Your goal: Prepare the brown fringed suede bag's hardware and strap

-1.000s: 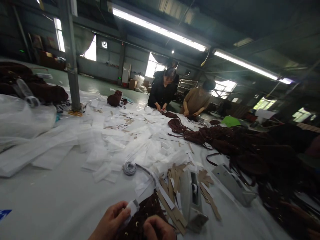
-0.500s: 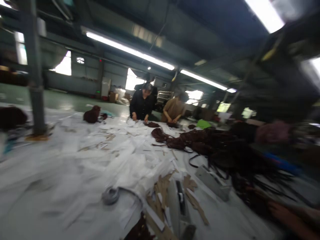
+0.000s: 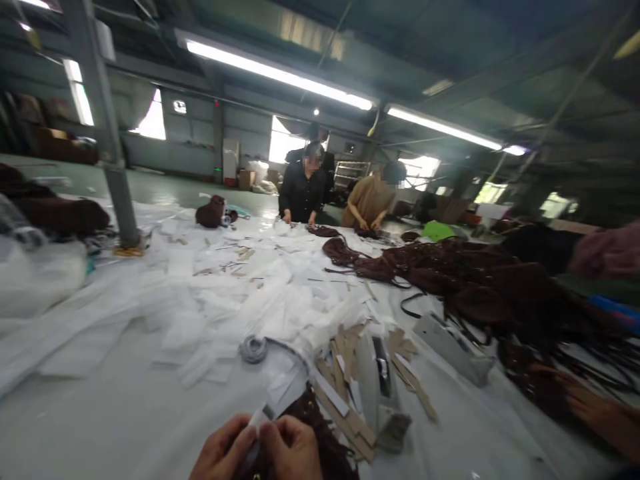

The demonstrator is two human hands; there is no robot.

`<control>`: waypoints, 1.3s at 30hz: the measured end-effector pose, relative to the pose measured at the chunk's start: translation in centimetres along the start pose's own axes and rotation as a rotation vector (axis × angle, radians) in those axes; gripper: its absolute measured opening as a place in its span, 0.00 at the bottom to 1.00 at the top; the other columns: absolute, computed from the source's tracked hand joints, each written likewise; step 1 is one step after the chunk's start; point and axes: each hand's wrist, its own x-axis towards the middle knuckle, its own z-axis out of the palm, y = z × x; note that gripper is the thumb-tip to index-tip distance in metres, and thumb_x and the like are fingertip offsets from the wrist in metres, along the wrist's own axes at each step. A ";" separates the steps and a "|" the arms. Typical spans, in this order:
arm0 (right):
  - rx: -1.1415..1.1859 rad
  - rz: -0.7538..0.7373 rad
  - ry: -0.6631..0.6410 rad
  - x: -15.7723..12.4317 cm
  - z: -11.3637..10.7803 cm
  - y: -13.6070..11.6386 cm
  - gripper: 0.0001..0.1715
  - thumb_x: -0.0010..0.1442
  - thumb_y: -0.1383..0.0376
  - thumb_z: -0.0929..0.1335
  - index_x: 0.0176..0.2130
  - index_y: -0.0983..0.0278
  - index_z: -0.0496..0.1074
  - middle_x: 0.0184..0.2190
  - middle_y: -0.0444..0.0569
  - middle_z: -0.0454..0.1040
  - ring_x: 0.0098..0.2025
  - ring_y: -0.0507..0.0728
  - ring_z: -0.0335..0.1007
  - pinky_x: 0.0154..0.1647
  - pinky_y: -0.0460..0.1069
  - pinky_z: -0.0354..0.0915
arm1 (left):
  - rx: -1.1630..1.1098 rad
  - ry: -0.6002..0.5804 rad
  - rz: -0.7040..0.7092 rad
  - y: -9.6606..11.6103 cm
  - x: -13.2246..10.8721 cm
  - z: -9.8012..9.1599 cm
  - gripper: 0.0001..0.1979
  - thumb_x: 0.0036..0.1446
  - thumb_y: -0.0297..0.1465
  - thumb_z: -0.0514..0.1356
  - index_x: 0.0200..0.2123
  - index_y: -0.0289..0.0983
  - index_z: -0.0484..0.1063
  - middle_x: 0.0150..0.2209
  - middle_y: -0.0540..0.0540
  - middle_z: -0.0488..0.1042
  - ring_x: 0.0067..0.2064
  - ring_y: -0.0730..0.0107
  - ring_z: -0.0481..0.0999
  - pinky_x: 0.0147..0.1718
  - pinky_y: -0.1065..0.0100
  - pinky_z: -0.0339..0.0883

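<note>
The white table [image 3: 90, 413] spreads wide and bare to the left of your fingers, while ahead of them lies a drift of flat white paper strips [image 3: 260, 293] and, off to the right, a long heap of dark brown strappy goods [image 3: 465, 280]. Just right of your fingers stand two grey tape dispensers [image 3: 383, 380] amid brown card slips [image 3: 345, 407], a small tape roll [image 3: 253, 348] ahead. Your left hand [image 3: 223, 452] and right hand [image 3: 290, 450] meet at the near edge, fingertips pinched shut on a small white tag [image 3: 259, 420] over the studded brown piece [image 3: 320, 433].

bare table [image 3: 100, 413] lies left; tape dispenser [image 3: 383, 383] and, seemingly, cardboard strips [image 3: 345, 393] crowd right.
</note>
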 end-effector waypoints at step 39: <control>-0.213 -0.149 0.171 1.2 2.7 2.4 0.11 0.53 0.60 0.67 0.30 0.61 0.78 0.28 0.49 0.79 0.31 0.58 0.75 0.35 0.47 0.66 | -0.234 0.344 -0.142 -3.7 1.0 -1.6 0.27 0.36 0.52 0.68 0.28 0.34 0.74 0.19 0.53 0.69 0.17 0.80 0.62 0.15 0.77 0.57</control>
